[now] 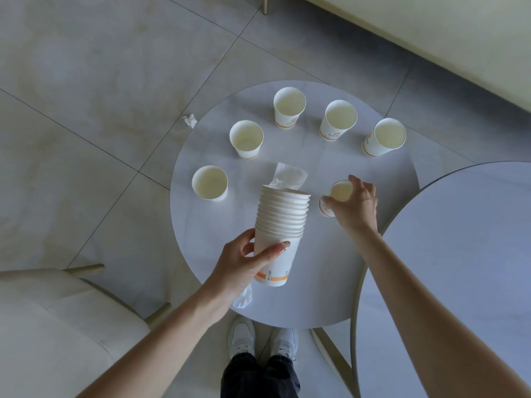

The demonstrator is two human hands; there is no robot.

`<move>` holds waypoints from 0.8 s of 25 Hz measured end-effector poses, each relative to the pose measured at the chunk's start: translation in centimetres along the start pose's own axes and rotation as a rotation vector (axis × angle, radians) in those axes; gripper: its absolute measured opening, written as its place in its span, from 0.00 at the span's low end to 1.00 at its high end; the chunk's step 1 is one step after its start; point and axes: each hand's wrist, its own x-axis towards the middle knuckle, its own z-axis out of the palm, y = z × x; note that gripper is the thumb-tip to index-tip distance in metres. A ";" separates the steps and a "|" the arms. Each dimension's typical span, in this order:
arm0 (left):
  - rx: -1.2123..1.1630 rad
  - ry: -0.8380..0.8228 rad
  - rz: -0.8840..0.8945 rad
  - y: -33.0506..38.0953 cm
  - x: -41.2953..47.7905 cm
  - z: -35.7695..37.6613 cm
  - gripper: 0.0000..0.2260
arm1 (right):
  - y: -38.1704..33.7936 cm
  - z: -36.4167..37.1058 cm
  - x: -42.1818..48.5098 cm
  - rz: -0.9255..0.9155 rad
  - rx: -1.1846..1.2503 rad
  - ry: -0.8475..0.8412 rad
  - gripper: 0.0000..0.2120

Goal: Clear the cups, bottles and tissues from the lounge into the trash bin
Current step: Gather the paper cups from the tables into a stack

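Standing over a round pale worktop point(287, 305), the person's shoes visible at its near edge. Left hand point(244, 262) has its fingers point(273, 249) wrapped around the lowest cup of a tall stack of paper cups point(280, 225), held above the worktop; a white tissue point(288, 176) pokes out of the top cup. Right hand point(355, 203) reaches from above onto a single cup point(336, 196) standing on the worktop's right side, fingers curled around its rim, touching it. Five loose cups stand upright in an arc: near-left cup point(209, 182), left cup point(246, 139), far cup point(289, 107), far-right cup point(339, 119), tilted-looking rightmost cup point(385, 136). All white with orange band. Crumpled tissue point(190, 120) lies on the tiled floor beside the worktop's left edge. Second round table point(459, 254) overlaps at right; cream chair point(57, 326) at lower left.
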 end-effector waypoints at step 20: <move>0.038 -0.032 0.221 14.6 -13.7 1.9 0.21 | -19.4 -23.9 -13.1 -0.312 0.707 -0.390 0.08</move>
